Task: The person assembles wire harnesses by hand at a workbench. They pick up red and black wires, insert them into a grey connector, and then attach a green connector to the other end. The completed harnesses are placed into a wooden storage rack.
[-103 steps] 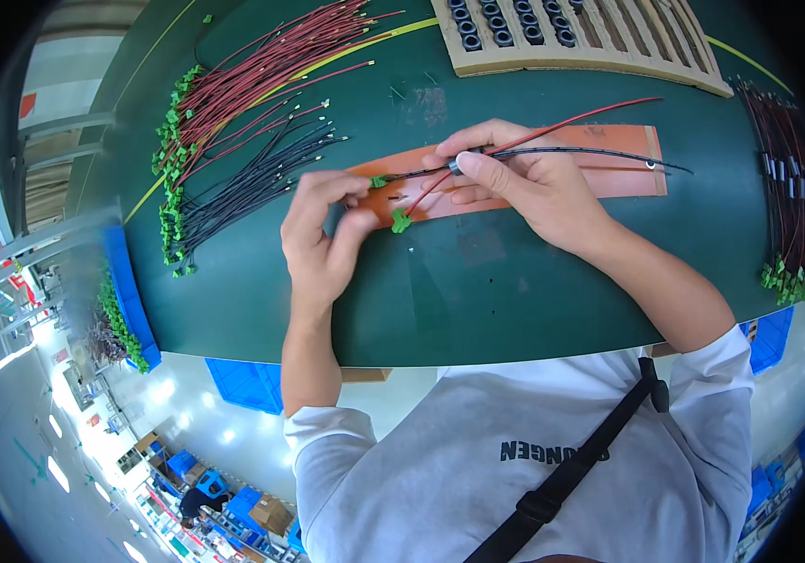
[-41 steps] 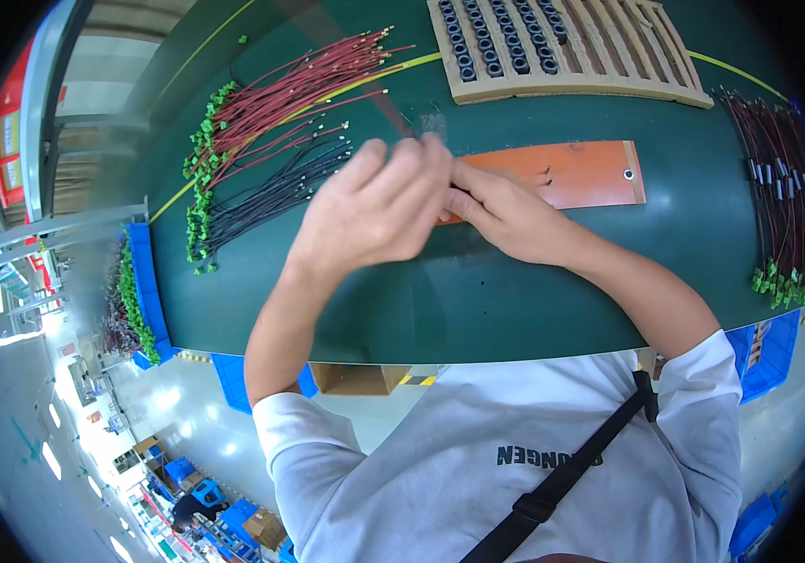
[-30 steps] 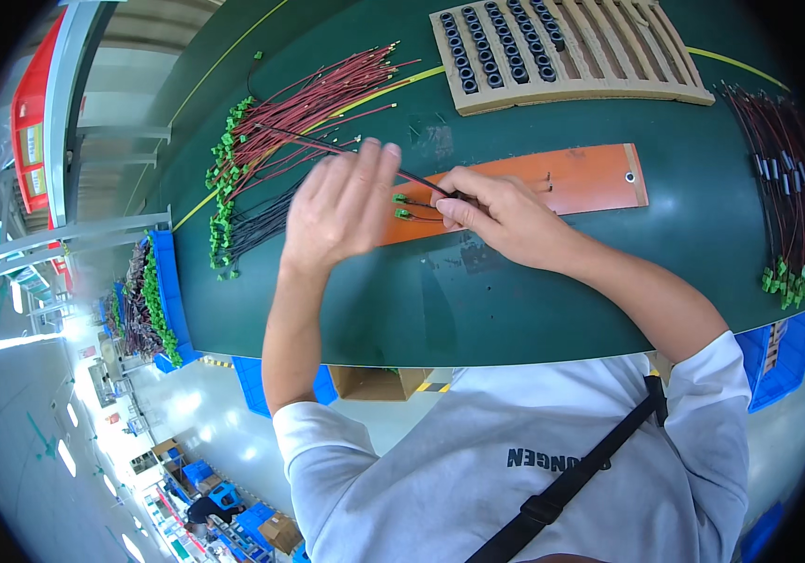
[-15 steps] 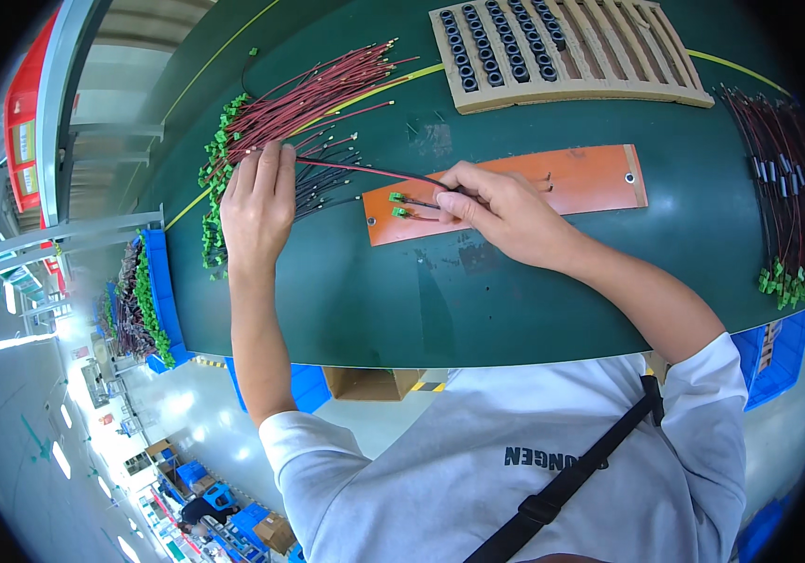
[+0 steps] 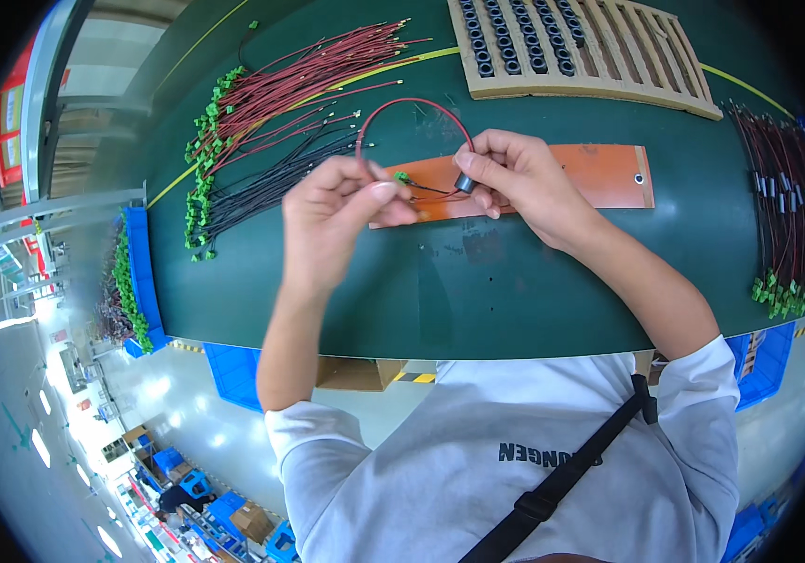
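Observation:
My left hand (image 5: pixel 337 211) pinches the end of a red wire (image 5: pixel 412 103) that arches up in a loop over the green table (image 5: pixel 477 291). A small green connector (image 5: pixel 402 176) sits at the wire end between my hands. My right hand (image 5: pixel 515 174) holds a small dark ring core (image 5: pixel 464 182) with the red and black wires running through it. Both hands hover above the left end of an orange mat (image 5: pixel 599 174).
Bundles of red wires (image 5: pixel 308 75) and black wires (image 5: pixel 271 174) with green connectors lie at the far left. A cardboard tray (image 5: pixel 571 47) of dark ring cores stands at the back. Finished dark wires (image 5: pixel 782 216) lie at the right. Blue bins (image 5: pixel 233 371) hang under the table edge.
My left hand came back from the wire bundles at the left with a red wire. It now meets my right hand over the mat, and the wire forms a loop.

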Available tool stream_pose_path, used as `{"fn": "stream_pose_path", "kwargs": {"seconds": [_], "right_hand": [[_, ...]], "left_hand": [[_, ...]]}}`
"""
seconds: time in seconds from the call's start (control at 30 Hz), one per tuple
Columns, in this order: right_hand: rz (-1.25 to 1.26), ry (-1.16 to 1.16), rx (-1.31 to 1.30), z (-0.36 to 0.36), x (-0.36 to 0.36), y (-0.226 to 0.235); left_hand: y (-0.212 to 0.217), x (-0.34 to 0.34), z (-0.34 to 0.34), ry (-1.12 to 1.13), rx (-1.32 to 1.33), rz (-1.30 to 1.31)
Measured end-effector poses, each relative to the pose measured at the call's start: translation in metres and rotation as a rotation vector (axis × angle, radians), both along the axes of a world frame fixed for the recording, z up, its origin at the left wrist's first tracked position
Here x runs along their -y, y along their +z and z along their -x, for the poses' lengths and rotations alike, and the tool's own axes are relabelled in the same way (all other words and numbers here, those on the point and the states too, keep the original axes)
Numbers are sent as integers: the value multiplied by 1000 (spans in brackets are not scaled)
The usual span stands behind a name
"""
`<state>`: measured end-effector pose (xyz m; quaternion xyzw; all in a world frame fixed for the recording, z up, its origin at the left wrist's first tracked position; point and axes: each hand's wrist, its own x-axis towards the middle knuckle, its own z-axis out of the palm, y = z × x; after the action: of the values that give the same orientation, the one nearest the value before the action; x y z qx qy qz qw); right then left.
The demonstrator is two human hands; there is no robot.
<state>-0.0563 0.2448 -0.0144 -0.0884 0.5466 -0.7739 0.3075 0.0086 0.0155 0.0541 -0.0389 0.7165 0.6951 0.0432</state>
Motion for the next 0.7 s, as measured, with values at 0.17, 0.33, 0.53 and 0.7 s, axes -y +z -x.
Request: {"fn": "stream_pose_path", "kwargs": {"seconds": [0.17,0.33,0.53,0.7], "right_hand": [[26,-4,99,1,-3,-1],[18,1,94,2,-3,-2],[12,-30,100,2,-2,-4],[35,-42,111,1,-2,-4]], "left_hand": [[-30,-25,3,33,-35,-160],[-42,-29,2,89,-112,-202],[-47,-31,-3,115,-176,-223],[-55,-35,-7,116,-236,-212]]}}
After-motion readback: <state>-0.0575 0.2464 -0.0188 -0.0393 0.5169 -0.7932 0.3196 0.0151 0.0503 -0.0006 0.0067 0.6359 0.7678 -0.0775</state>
